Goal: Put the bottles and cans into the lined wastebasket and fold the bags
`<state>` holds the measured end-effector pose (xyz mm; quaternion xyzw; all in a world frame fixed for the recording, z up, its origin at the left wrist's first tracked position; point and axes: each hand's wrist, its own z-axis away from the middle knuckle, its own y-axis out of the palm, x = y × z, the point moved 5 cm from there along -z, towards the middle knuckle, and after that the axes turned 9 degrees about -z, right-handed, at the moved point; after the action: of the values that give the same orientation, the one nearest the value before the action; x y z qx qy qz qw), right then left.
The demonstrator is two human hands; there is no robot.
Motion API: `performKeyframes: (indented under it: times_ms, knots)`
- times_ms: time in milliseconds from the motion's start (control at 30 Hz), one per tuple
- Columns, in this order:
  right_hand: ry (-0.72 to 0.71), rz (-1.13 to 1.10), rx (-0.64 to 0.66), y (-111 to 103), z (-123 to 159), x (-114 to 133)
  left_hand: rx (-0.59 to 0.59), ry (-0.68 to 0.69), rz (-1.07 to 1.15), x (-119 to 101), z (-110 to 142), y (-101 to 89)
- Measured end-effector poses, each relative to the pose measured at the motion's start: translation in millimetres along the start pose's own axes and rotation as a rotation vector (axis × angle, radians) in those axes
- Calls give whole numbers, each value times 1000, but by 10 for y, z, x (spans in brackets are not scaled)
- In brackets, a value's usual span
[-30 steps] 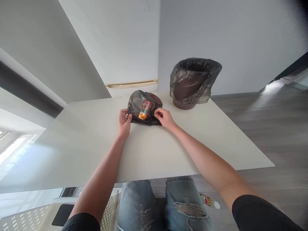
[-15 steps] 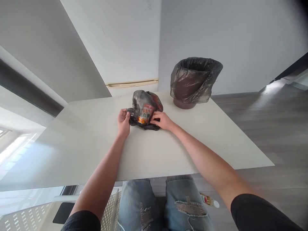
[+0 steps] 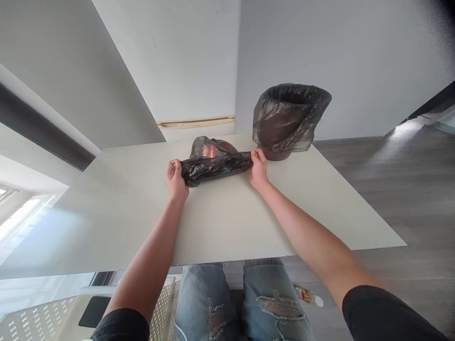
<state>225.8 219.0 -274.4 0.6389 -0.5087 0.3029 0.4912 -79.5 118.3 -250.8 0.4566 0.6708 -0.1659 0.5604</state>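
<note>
A dark, see-through plastic garbage bag point(image 3: 216, 163) lies on the white table with its mouth stretched sideways between my hands. My left hand point(image 3: 177, 180) pinches one end of its edge. At the other end, my right hand point(image 3: 259, 168) grips the edge, close to the bin. Reddish packaging point(image 3: 209, 151) shows dimly through the film; the rest of the contents is hidden under folds. Just behind my right hand stands a brown trash bin point(image 3: 273, 154), lined with another dark bag point(image 3: 287, 121) folded over its rim.
The white table point(image 3: 227, 227) reaches back to a white refrigerator point(image 3: 195, 71) and a grey wall. A bottle with a white cap point(image 3: 309, 296) is on the floor by my right leg. A pale perforated chair point(image 3: 46, 315) bearing a black flat object point(image 3: 94, 311) stands at lower left.
My right hand has moved right and slightly away from me, pulling the bag's edge taut. Dark film now covers most of the red packaging. My left hand has shifted slightly left.
</note>
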Motion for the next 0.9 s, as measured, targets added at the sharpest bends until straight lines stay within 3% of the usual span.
performKeyframes:
  times_ms: [100, 233, 300, 400, 500, 600, 667, 767, 900]
  knots:
    - [24, -93, -97, -47, 10, 47, 16, -10, -1, -42, 26, 25]
    - [-72, 192, -17, 10, 73, 170, 204, -3, -142, -68, 102, 146]
    - [-117, 327, -26, 1, 79, 176, 236, 10, -254, -53, 123, 163]
    - [-173, 401, -93, -59, 54, 142, 196, -5, -270, 15, 103, 130]
    - [-196, 443, -191, -121, 49, 143, 100, -101, -64, 142, 49, 63]
    - [-256, 537, -210, -92, 105, 267, -55, -255, 148, 270, 10, -17]
    - [-373, 617, -210, -33, 184, 427, -71, -321, 259, 288, -2, -25]
    - [-646, 728, -172, 110, 365, 692, 38, -362, 381, 215, -6, 19]
    - [-915, 718, 111, 396, 660, 869, 85, -381, 440, 124, 11, 26]
